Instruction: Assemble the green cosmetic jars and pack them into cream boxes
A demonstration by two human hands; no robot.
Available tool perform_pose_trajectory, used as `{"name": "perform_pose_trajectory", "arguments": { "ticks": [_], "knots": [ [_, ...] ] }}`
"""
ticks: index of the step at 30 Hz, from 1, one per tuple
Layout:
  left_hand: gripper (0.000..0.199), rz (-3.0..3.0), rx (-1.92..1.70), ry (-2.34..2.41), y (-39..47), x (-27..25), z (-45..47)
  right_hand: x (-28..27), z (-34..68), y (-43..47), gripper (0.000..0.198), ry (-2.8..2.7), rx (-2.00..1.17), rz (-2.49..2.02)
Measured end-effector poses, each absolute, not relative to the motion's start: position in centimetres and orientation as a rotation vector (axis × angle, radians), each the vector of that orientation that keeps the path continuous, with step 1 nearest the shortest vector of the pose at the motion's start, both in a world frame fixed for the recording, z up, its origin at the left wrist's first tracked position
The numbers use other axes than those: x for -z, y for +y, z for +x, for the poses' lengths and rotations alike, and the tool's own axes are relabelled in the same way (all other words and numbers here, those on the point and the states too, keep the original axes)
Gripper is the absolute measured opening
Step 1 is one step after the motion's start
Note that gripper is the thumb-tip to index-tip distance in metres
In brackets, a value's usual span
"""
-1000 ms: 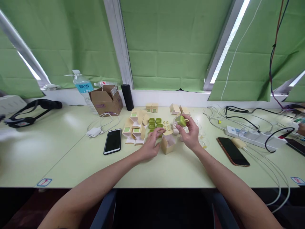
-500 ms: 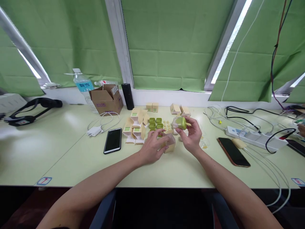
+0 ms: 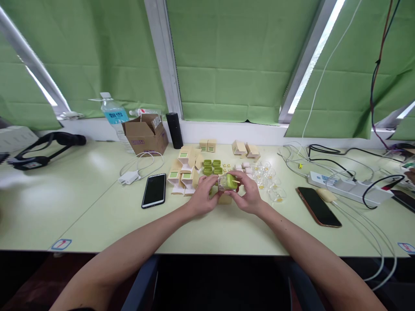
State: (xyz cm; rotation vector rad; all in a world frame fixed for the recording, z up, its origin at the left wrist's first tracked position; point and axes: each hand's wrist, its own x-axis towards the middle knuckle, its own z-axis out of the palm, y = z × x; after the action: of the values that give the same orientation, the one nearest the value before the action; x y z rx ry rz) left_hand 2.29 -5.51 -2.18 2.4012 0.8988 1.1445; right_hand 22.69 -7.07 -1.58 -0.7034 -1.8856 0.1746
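Between my two hands is a small clear container with a green lid (image 3: 231,182), lying on its side, a pale tab sticking out at the lid end. My left hand (image 3: 204,196) has its fingers closed at the clear end. At the lid end, my right hand (image 3: 248,193) pinches the green part. Just below stands a small beige box (image 3: 225,199), partly covered by my hands. Several green square cups (image 3: 208,170) and tiny yellow pieces (image 3: 226,166) sit beyond my hands. White cylinders (image 3: 246,165) and clear domed pieces (image 3: 276,193) lie to the right.
Opened beige boxes (image 3: 186,172) cluster to the left, near a phone (image 3: 153,191). More small boxes (image 3: 239,147) stand at the back. A cardboard box (image 3: 145,136) and black cylinder (image 3: 174,130) are behind. Right: another phone (image 3: 317,207), power strip (image 3: 348,188) and cables.
My right hand has brought the green-lidded container left and down. My left hand has let go of the beige box and now holds the container too.
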Motion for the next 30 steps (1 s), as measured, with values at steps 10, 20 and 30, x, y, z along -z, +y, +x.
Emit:
{"name": "perform_pose_trajectory", "arguments": {
  "ticks": [10,20,30],
  "knots": [
    [0.013,2.302,-1.208,1.0,-5.3,2.3,2.2,0.7,23.4,-6.9,0.043,-1.937,0.043,-0.754],
    [0.049,2.293,-1.209,0.989,-5.2,3.1,2.3,0.9,23.4,-6.9,0.027,-2.078,0.227,-0.809],
    [0.051,2.335,-1.25,0.961,-5.1,3.2,2.2,0.7,23.1,-7.2,0.024,-2.207,0.247,-0.894]
  ]
}}
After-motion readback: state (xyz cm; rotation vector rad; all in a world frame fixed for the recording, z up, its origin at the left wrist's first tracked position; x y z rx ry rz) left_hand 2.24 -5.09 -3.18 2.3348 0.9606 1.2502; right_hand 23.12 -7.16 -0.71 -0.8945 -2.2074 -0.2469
